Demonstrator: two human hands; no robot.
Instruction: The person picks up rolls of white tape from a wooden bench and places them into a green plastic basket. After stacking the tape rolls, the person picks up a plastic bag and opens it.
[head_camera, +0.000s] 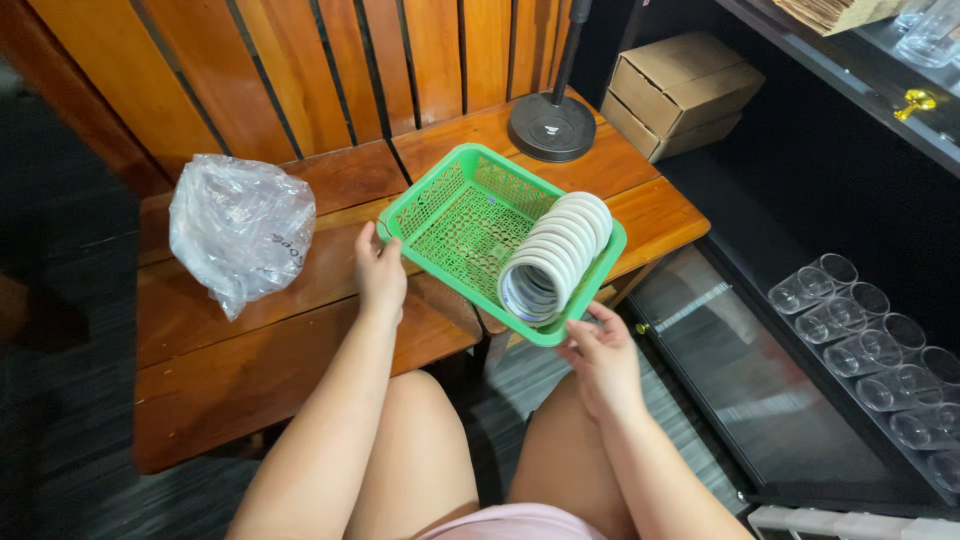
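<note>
- We see the slatted brown wooden bench (250, 330) bearing a green perforated plastic basket (455, 215) at its right front edge.
- A crumpled clear plastic bag (240, 228) lies well apart to the left.
- Inside the basket, a row of white ring-shaped lids (555, 258) leans along the right wall.
- Our left hand (380, 272) clasps the basket's left rim.
- Our right hand (603, 362) pinches the near corner, just below the rings.
</note>
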